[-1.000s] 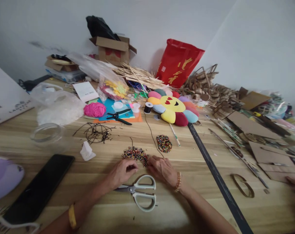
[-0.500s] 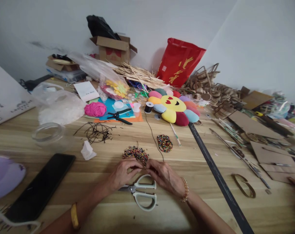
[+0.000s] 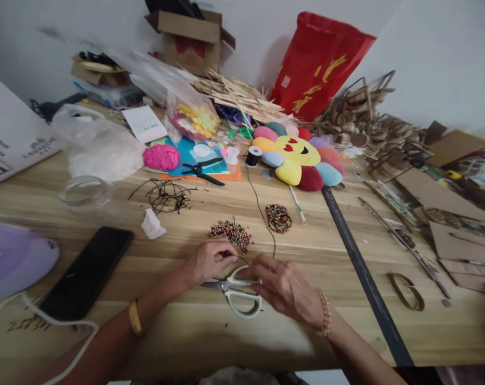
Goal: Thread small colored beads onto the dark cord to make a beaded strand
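My left hand (image 3: 213, 262) is closed in a pinch on a thin dark cord (image 3: 242, 259), just in front of a pile of small multicoloured beads (image 3: 231, 234). White-handled scissors (image 3: 245, 305) lie on the table below it, blades to the left. My right hand (image 3: 288, 291), somewhat blurred, is over the right end of the upper scissor handle. Its fingertips are partly hidden, so I cannot tell whether they grip it. Beyond it lies a coil of strung beads (image 3: 278, 218). A black cord (image 3: 261, 206) runs from a spool (image 3: 253, 156) towards my right hand.
At left are a black phone (image 3: 87, 272), a purple object with a white cable (image 3: 20, 259) and a clear jar (image 3: 85, 195). Black cord scraps (image 3: 164, 195), pliers (image 3: 204, 170) and a flower cushion (image 3: 298, 155) lie farther back. A dark strip (image 3: 362, 267) crosses the right side.
My right hand has come away from my left, moving right and towards me to the scissor handles. The left keeps its pinch. The view has tilted down.
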The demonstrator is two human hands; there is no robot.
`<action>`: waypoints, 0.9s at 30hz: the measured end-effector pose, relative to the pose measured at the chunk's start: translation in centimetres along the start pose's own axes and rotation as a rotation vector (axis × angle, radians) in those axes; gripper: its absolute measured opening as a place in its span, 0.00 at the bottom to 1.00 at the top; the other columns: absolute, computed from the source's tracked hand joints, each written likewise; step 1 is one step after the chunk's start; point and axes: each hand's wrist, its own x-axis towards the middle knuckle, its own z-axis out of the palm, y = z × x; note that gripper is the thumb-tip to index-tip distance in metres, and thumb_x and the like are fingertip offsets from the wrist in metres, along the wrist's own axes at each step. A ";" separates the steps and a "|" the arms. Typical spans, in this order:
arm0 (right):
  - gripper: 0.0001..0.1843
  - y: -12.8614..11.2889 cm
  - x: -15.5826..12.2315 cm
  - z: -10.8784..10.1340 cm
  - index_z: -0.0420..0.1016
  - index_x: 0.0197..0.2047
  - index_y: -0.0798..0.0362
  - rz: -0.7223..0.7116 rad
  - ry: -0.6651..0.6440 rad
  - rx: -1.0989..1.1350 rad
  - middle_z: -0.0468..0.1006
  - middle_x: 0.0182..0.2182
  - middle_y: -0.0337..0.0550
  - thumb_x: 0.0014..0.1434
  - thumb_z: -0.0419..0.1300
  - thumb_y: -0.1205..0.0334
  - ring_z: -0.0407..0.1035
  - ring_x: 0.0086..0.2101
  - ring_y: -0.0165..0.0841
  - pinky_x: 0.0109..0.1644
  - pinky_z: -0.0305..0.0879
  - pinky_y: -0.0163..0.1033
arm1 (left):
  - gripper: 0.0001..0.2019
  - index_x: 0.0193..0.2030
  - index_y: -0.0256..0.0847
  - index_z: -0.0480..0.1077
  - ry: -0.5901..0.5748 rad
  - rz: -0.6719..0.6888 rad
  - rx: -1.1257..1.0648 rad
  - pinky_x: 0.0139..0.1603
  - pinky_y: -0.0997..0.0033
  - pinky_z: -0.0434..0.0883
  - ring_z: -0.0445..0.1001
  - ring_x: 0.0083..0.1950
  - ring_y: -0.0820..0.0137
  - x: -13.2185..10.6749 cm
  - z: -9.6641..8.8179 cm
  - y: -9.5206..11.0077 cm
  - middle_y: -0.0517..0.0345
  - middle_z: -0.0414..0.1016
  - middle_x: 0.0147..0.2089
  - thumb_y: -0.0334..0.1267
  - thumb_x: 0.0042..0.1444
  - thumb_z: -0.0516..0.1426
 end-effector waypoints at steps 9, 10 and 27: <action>0.01 -3.6 0.1 4.8 0.67 0.36 0.55 -0.361 -0.242 -0.194 0.72 0.33 0.42 0.61 0.57 0.69 0.66 0.33 0.33 0.27 0.57 0.37 | 0.06 0.30 0.38 0.74 -0.008 -0.022 0.008 0.39 0.73 0.69 0.73 0.35 0.71 0.1 -0.1 0.0 0.56 0.77 0.31 0.34 0.56 0.57; 0.02 -3.6 0.2 5.0 0.67 0.35 0.55 -0.353 -0.243 -0.212 0.72 0.33 0.42 0.60 0.58 0.69 0.65 0.32 0.33 0.27 0.56 0.37 | 0.06 0.31 0.38 0.74 -0.011 -0.021 0.004 0.39 0.73 0.68 0.73 0.35 0.71 0.1 -0.1 0.0 0.56 0.77 0.31 0.34 0.56 0.57; 0.09 -0.6 -2.1 2.8 0.68 0.38 0.54 -0.038 -0.115 -0.021 0.73 0.33 0.43 0.67 0.48 0.66 0.69 0.31 0.29 0.33 0.59 0.33 | 0.07 0.30 0.38 0.74 -0.002 -0.028 -0.001 0.41 0.73 0.68 0.74 0.35 0.70 0.1 0.0 -0.4 0.56 0.78 0.32 0.36 0.56 0.57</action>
